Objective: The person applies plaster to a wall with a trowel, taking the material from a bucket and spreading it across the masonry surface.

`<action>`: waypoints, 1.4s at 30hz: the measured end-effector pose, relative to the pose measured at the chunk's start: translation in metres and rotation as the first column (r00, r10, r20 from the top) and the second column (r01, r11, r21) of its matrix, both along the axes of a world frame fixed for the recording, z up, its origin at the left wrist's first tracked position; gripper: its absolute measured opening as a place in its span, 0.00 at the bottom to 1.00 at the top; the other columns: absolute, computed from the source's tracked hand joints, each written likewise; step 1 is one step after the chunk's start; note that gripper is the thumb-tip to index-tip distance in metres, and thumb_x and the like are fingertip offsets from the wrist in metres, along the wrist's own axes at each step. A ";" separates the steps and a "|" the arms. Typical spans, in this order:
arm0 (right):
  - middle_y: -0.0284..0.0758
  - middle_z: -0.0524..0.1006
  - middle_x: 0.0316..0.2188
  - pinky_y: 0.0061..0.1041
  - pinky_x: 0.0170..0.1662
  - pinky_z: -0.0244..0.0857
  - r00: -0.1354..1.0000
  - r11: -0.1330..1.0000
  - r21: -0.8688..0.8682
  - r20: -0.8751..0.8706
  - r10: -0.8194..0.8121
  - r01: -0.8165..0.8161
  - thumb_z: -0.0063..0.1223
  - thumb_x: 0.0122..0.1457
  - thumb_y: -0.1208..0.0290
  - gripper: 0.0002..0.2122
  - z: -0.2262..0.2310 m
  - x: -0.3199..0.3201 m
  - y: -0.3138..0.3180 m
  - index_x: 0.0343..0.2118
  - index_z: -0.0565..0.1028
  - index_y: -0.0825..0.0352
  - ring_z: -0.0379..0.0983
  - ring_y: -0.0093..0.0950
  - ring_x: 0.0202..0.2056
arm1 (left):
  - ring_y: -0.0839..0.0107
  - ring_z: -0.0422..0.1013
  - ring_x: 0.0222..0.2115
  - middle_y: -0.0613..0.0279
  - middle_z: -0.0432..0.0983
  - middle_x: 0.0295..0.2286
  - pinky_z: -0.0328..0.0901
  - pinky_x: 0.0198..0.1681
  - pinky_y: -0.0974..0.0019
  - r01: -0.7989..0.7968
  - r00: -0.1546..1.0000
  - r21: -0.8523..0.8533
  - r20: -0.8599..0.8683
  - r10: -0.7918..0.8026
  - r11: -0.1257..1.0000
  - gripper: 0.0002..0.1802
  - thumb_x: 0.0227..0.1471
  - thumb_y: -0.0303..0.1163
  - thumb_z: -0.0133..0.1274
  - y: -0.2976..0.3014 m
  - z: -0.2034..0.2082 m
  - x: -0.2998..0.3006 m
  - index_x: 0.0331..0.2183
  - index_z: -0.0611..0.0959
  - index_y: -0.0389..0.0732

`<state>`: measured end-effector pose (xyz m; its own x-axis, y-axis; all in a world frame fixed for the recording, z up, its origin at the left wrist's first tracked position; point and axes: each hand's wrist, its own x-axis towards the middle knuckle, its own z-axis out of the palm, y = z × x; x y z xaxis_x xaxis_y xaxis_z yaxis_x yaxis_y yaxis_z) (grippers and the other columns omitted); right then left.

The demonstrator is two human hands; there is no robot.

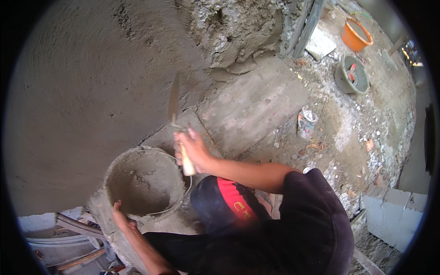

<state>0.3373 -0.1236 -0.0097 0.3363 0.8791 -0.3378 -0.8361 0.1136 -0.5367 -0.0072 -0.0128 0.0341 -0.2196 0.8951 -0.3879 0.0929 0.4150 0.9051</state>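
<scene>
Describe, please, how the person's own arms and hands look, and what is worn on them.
The left hand and the right hand wear no gloves. The left forearm and right forearm are bare. A loose black sleeve ends near the right elbow. Where the left sleeve ends, I cannot tell.

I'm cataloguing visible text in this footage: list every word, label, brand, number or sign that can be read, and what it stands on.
Dark trouser leg: yellowish characters on its red band, partly visible; I won't copy them out.
Small container on the ground: coloured markings, too small and blurred to read.
Trowel and mortar bucket: no text that I can see.
</scene>
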 end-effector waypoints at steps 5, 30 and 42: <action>0.33 0.71 0.31 0.20 0.23 0.68 0.841 0.917 -0.397 0.509 0.184 0.040 0.47 0.63 0.63 0.20 -0.045 0.053 -0.080 0.54 0.63 0.67 0.68 0.19 0.24 | 0.58 0.70 0.44 0.52 0.74 0.44 0.63 0.50 0.59 -0.123 0.992 0.038 -0.003 0.124 0.992 0.26 0.49 0.39 0.52 -0.001 0.009 0.017 0.47 0.76 0.33; 0.51 0.74 0.25 0.43 0.34 0.63 -0.271 0.389 -0.787 0.288 0.918 0.479 0.51 0.55 0.65 0.13 0.189 -0.091 -0.147 0.39 0.70 0.68 0.72 0.49 0.30 | 0.71 0.67 0.33 0.55 0.74 0.34 0.61 0.39 0.69 0.148 0.936 0.353 0.253 -0.246 0.924 0.16 0.51 0.27 0.53 0.016 -0.025 -0.005 0.40 0.75 0.26; 0.49 0.77 0.27 0.42 0.36 0.68 0.159 0.226 -0.674 0.459 0.874 0.704 0.55 0.53 0.59 0.18 -0.052 -0.087 -0.277 0.41 0.74 0.66 0.75 0.48 0.32 | 0.58 0.71 0.34 0.48 0.75 0.36 0.68 0.41 0.56 0.071 0.928 0.072 0.360 -0.092 0.995 0.21 0.46 0.32 0.56 0.091 -0.039 -0.050 0.39 0.78 0.26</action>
<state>0.2507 -0.4001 -0.0622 0.9059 0.3474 -0.2424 0.3190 -0.9359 -0.1493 -0.0575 0.0780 -0.0048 0.0009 0.9267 -0.3758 -0.2143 0.3673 0.9051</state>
